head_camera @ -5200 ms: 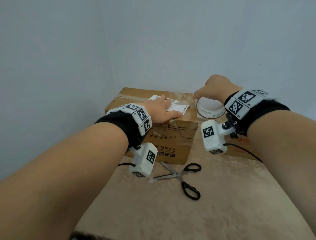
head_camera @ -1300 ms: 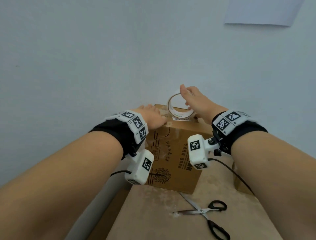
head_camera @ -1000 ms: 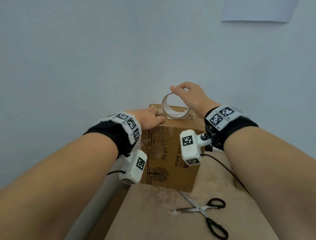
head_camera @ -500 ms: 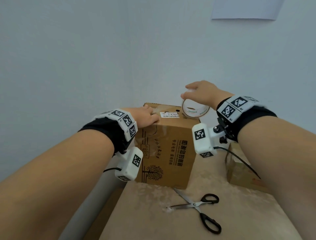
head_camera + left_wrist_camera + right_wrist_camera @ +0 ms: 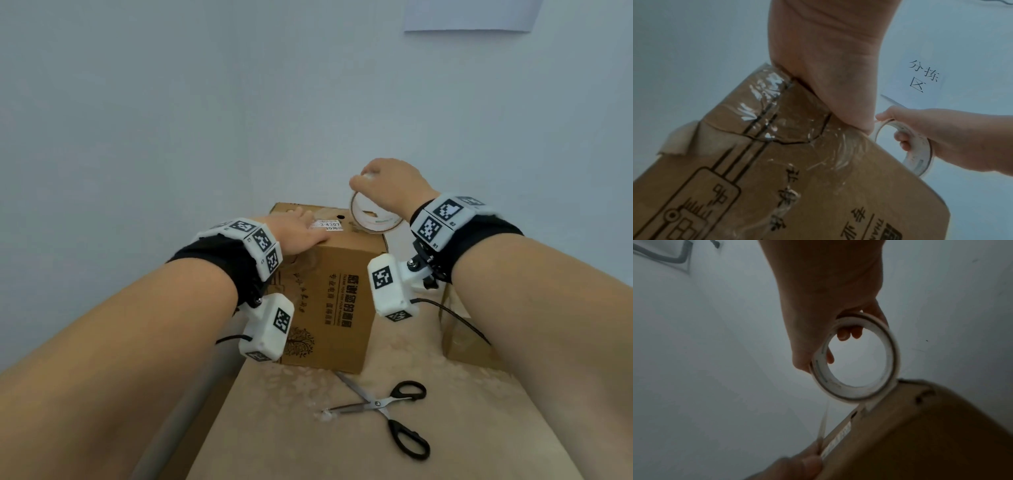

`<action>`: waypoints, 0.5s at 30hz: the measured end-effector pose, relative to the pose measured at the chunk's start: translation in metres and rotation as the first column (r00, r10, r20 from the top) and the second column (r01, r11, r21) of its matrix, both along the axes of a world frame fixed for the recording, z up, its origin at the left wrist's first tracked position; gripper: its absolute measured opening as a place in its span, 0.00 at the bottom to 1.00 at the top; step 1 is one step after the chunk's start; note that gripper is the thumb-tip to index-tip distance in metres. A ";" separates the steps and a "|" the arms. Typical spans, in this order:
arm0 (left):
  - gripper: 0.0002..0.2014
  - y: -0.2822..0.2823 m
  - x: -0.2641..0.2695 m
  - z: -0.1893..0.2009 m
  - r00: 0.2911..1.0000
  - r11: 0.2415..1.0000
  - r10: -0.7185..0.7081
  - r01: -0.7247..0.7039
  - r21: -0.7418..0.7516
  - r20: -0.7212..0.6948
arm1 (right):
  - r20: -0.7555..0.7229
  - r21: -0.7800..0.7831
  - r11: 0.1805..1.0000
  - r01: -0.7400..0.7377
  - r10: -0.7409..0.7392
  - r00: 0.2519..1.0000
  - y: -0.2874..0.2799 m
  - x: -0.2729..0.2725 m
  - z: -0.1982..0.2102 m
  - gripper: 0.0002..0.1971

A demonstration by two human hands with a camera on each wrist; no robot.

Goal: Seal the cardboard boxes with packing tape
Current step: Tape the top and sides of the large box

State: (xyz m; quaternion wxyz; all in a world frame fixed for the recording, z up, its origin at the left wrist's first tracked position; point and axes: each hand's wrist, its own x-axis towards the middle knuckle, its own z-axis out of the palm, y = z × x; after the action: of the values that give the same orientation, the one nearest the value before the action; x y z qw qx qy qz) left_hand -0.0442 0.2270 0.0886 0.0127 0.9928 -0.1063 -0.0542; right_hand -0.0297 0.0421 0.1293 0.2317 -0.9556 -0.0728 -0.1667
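Wall (image 5: 205, 120) close behind taped box (image 5: 342, 291)

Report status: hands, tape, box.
Left hand flat on box top, pinning tape end. Right hand grips roll, strip stretched between. Scissors on table, untouched.

- The head view looks forward and down from above both forearms onto the cardboard box (image 5: 329, 298) on the desk (image 5: 308, 431), with the wall behind.
- The left wrist view sits low and very near, looking up the box's side past the left hand (image 5: 830, 65).
- The right wrist view looks up along the right hand (image 5: 830, 288) at the tape roll (image 5: 857, 358).
- All three views share the box's top edge and the roll.
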 end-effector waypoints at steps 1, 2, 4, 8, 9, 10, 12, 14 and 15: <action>0.34 0.000 -0.002 0.001 1.000 1.000 -0.011 0.011 -0.002 0.001 | 0.005 -0.080 0.996 0.033 -0.032 0.999 -0.001 -0.001 0.005 0.23; 0.33 -0.002 -0.004 0.001 1.000 1.000 -0.015 0.015 -0.007 0.002 | 0.003 -0.139 0.988 0.061 -0.061 0.998 -0.003 -0.001 0.010 0.22; 0.32 -0.005 -0.007 0.002 0.999 0.999 -0.032 0.032 -0.005 0.021 | -0.021 -0.193 0.977 0.092 -0.098 0.995 -0.011 0.000 0.013 0.20; 0.31 -0.006 -0.010 0.003 0.999 0.999 -0.036 0.036 0.004 0.018 | -0.030 -0.305 0.944 0.124 -0.140 0.990 -0.024 0.005 0.003 0.17; 0.31 -0.006 -0.011 0.003 0.999 0.999 -0.035 0.035 0.014 0.020 | -0.042 -0.305 0.945 0.117 -0.136 0.990 -0.028 0.006 0.001 0.17; 0.31 -0.007 -0.012 0.002 0.999 0.999 -0.035 0.035 0.018 0.020 | -0.053 -0.303 0.946 0.110 -0.132 0.990 -0.030 0.007 -0.001 0.17; 0.31 -0.008 -0.013 0.004 1.000 1.000 -0.023 0.023 0.011 0.014 | -0.059 -0.328 0.938 0.116 -0.143 0.988 -0.034 0.007 0.000 0.16; 0.30 -0.009 -0.012 0.005 1.000 1.000 0.007 -0.007 -0.005 -0.002 | -0.049 -0.399 0.907 0.133 -0.166 0.985 -0.038 0.009 0.002 0.16; 0.29 -0.010 -0.012 0.006 1.000 1.000 0.021 -0.022 -0.004 -0.013 | -0.040 -0.424 0.894 0.143 -0.177 0.983 -0.039 0.009 0.002 0.16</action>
State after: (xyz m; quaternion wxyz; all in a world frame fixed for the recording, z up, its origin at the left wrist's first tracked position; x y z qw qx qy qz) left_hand -0.0560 0.2168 0.0946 0.0159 0.9934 -0.0956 -0.0605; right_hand -0.0203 0.0027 0.1316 0.0091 -0.9915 -0.0190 -0.1284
